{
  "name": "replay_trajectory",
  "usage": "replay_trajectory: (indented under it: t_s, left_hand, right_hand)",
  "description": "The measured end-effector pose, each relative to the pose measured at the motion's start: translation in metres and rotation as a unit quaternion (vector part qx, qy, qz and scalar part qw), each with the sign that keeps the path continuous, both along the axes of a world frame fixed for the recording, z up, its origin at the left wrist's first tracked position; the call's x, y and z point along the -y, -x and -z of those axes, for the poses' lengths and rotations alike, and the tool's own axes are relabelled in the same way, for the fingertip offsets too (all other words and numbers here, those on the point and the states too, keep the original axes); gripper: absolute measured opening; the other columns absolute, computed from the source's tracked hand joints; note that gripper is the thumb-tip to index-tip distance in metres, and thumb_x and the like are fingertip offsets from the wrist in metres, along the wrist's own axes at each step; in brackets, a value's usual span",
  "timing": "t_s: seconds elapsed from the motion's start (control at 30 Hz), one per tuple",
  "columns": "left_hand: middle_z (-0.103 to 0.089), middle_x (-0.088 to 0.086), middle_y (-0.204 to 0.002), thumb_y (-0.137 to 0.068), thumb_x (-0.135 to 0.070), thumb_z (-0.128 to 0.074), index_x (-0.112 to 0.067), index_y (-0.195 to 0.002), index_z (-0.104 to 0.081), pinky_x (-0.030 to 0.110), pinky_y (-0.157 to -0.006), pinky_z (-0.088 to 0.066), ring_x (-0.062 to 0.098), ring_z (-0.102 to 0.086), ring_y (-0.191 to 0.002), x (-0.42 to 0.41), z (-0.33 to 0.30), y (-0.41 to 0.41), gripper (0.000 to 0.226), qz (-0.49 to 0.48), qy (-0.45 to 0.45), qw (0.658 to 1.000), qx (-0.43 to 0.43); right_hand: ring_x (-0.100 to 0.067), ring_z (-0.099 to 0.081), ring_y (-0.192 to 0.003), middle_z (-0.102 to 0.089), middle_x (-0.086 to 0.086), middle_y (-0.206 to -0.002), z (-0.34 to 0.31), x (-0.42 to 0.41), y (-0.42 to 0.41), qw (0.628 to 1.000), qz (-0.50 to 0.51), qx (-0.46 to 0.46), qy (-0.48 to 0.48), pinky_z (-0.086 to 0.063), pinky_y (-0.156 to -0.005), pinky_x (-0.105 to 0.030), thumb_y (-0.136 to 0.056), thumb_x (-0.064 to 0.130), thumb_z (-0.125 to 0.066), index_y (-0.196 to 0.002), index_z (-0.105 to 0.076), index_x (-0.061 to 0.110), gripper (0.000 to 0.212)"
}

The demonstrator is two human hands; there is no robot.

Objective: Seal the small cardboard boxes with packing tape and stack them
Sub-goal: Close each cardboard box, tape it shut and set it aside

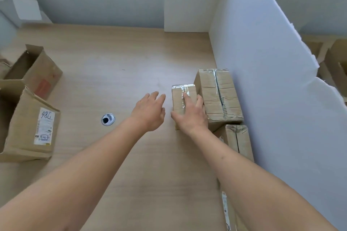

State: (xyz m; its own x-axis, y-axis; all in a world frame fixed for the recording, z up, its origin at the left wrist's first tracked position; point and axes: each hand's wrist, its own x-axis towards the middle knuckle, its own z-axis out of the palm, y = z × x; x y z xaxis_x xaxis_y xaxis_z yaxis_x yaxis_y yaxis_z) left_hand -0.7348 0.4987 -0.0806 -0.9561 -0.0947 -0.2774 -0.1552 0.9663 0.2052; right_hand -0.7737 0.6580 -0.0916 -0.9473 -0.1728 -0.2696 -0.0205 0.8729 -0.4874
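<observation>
Two hands at a taped box

One label reads to us, upside down: handwritten "1786" on the white sticker of the open carton (28, 127) at left. We see the small sealed box (181, 103), glossy tape down its top, beside a larger taped box (219, 95) by the white panel (272, 80). Our right hand (191, 116) rests spread-fingered on it; our left hand (150, 112) hovers beside it, fingers relaxed.
</observation>
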Motion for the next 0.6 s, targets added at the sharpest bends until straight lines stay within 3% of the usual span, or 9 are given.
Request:
replay_trajectory:
  t_s: [0.43,0.6]
  left_hand:
    - [-0.026,0.011,-0.164,-0.105,-0.032,-0.041,-0.016,-0.157,-0.028,0.047,-0.115,-0.033,0.032,-0.027,-0.147,0.002,0.014,-0.003,0.056,-0.008,-0.007,0.999,0.037]
    - [-0.025,0.01,-0.164,-0.105,-0.033,-0.041,-0.017,-0.157,-0.028,0.046,-0.116,-0.032,0.031,-0.026,-0.148,0.005,-0.006,-0.013,0.056,-0.007,0.002,1.0,0.027]
  right_hand:
    - [-0.037,-0.009,-0.153,0.001,-0.02,-0.167,0.028,0.008,0.007,0.993,-0.063,-0.017,-0.094,-0.026,-0.12,-0.045,-0.098,0.07,-0.037,-0.161,-0.016,0.021,0.083]
    - [-0.037,-0.01,-0.154,-0.011,-0.018,-0.167,0.005,0.009,-0.002,0.989,-0.102,-0.043,-0.096,-0.024,-0.121,-0.045,-0.104,0.054,-0.041,-0.158,-0.024,0.018,0.068]
